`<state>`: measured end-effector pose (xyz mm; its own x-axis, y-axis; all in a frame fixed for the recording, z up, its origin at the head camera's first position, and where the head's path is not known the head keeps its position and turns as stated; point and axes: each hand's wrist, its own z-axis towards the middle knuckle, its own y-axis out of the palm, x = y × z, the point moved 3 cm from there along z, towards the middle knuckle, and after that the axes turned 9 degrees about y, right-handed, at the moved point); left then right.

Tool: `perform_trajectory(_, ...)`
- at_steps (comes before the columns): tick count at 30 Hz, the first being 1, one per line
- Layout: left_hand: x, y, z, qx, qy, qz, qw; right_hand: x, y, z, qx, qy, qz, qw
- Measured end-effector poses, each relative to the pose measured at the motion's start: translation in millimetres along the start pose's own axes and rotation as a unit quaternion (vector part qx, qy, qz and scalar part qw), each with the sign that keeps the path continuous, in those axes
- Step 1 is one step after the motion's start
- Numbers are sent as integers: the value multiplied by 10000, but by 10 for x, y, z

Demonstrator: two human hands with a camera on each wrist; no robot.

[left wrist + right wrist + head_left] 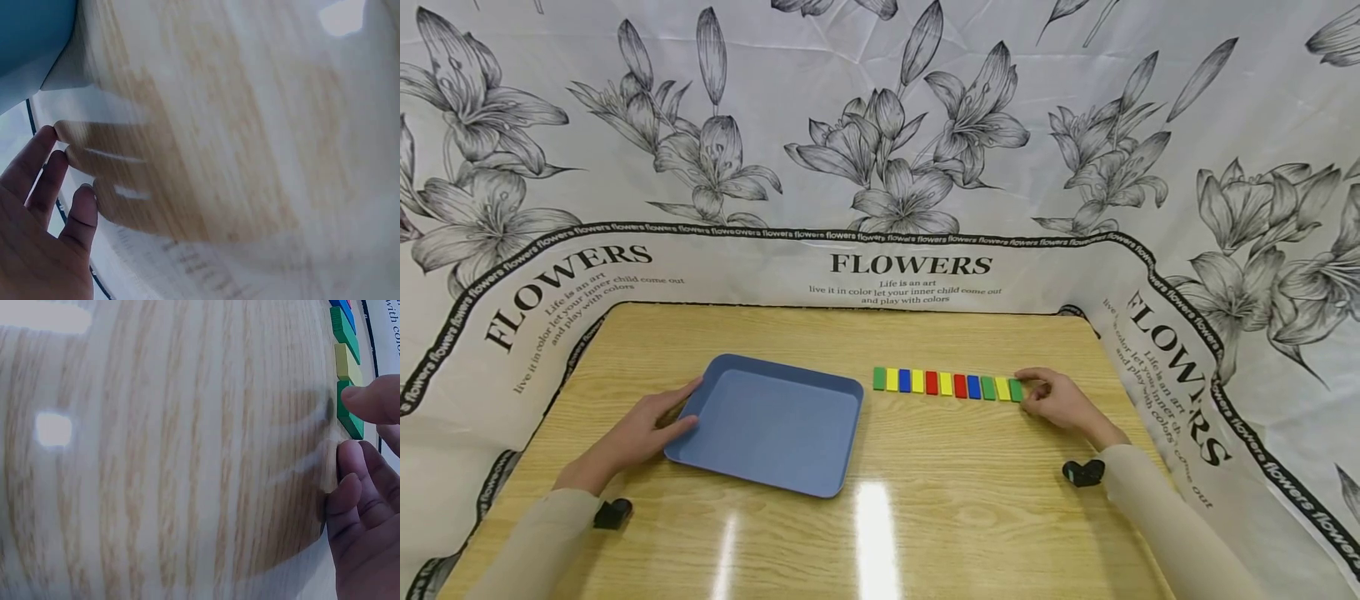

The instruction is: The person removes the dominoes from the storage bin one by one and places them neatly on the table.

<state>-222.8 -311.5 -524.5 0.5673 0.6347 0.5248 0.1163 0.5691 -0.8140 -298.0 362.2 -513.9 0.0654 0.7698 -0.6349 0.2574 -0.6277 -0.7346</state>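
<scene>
A blue-grey rectangular tray [760,479] lies slightly turned on the table, left of centre. At its left rim is my left hand [640,433], fingers stretched out and thumb overlapping the edge. In the left wrist view some of its fingers [47,181] extend over the tabletop, below the blue tray side [37,37]. Right of the tray, several small flat blocks in green, yellow, blue and red form a row. My right hand [1063,404] pinches the green block [345,412] at the right end, next to a yellow block [347,364]; its other fingers are curled.
The row starts with another green block [878,379] close to the tray's right rim. A light wood-grain table [970,500] carries everything. Flower-printed white cloth [910,267] closes off the back and both sides. Bright reflections lie on the tabletop near the front.
</scene>
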Motion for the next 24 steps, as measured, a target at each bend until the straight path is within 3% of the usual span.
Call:
perform_trajectory(6, -24, 4, 56, -209, -60, -20, 9998, 14, -17, -11, -13, 117, 229, 9997)
perform_trajectory(12, -77, -27, 80, -493, -435, -347, 9972, 14, -61, -40, -16, 173, 88, 9998)
perform_trajectory(18, -111, -137, -4, -569, -916, -373, 9935, 34, -60, -86, -162, 407, 97, 9990)
perform_trajectory(24, -154, -274, -149, -655, -1196, 11, 9907, 16, -81, -169, -57, 381, -121, 9992)
